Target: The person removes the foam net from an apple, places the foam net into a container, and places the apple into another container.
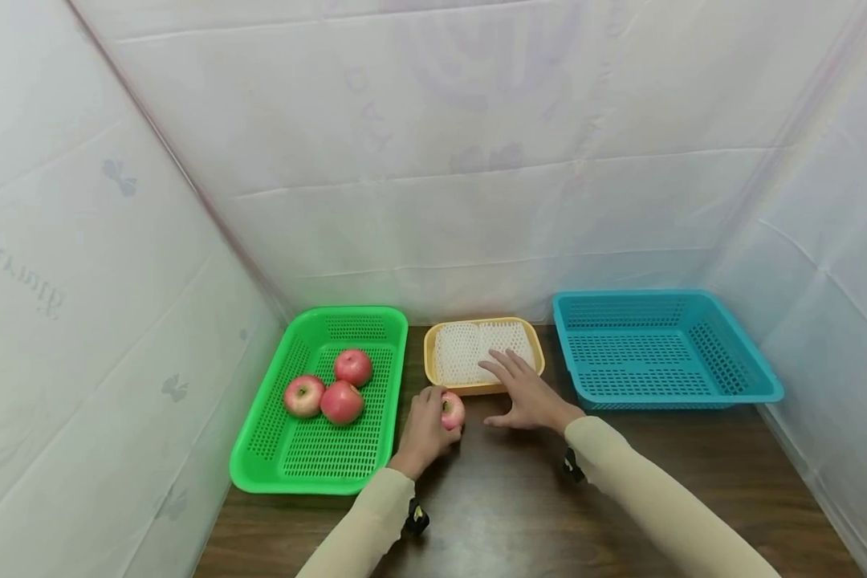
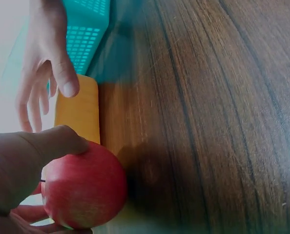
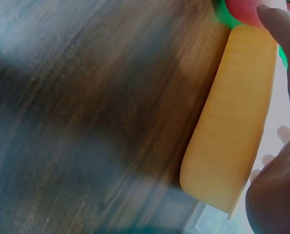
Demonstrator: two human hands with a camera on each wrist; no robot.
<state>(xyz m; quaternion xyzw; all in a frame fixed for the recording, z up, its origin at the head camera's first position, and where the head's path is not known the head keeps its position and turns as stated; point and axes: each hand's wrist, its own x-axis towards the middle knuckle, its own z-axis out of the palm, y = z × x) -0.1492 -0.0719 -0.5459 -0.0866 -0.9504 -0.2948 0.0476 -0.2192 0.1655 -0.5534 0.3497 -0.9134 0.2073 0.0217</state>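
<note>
My left hand (image 1: 426,425) grips a red apple (image 1: 453,411) just in front of the yellow basket (image 1: 486,389). In the left wrist view the thumb lies over the top of that apple (image 2: 86,187) and fingers curl beneath it. Extended and apart, the fingers of my right hand (image 1: 526,395) reach over the yellow basket's near right part, holding nothing. White foam nets (image 1: 458,353) lie in two stacks inside this basket. The right wrist view shows the right thumb near the apple, with the basket's yellow side wall (image 3: 228,117) beside the hand.
At the left a green basket (image 1: 242,449) holds three red apples (image 1: 343,403). A blue basket (image 1: 665,400) stands at the right. White sheeting (image 1: 433,217) encloses the dark wooden table (image 1: 520,514) at the back and sides.
</note>
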